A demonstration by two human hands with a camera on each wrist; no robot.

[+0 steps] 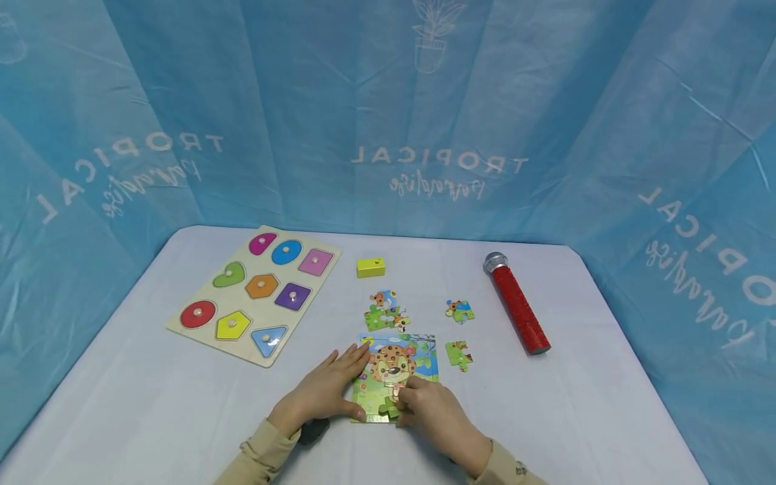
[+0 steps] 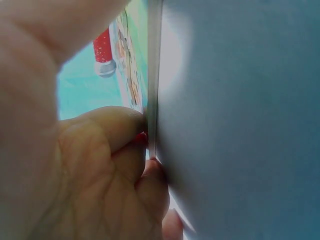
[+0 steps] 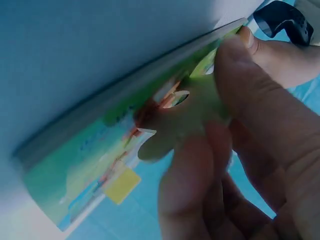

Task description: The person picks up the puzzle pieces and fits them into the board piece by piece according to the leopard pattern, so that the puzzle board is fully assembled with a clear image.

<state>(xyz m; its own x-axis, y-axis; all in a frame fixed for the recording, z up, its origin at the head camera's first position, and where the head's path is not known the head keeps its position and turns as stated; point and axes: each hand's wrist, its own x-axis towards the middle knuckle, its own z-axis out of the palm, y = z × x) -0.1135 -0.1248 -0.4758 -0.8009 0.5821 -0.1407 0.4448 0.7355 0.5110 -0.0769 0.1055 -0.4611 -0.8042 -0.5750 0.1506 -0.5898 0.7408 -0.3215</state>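
A leopard jigsaw puzzle (image 1: 426,367) lies in a flat square tray in front of me, most of its picture put together. My left hand (image 1: 324,387) rests along the tray's left side, fingertips on its upper edge and thumb near its lower left corner. Between thumb and fingers my right hand (image 1: 438,416) pinches a green jigsaw piece (image 1: 389,407), tilted over the lower part of the picture. The right wrist view shows this piece (image 3: 167,142) close up and blurred. Whether it touches the tray I cannot tell.
Loose jigsaw pieces (image 1: 380,318) lie behind the tray, with another piece (image 1: 461,310) and a green one (image 1: 459,354) to its right. A yellow block (image 1: 371,267) stands farther back. At left is a wooden shape board (image 1: 247,312), at right a red microphone (image 1: 518,306).
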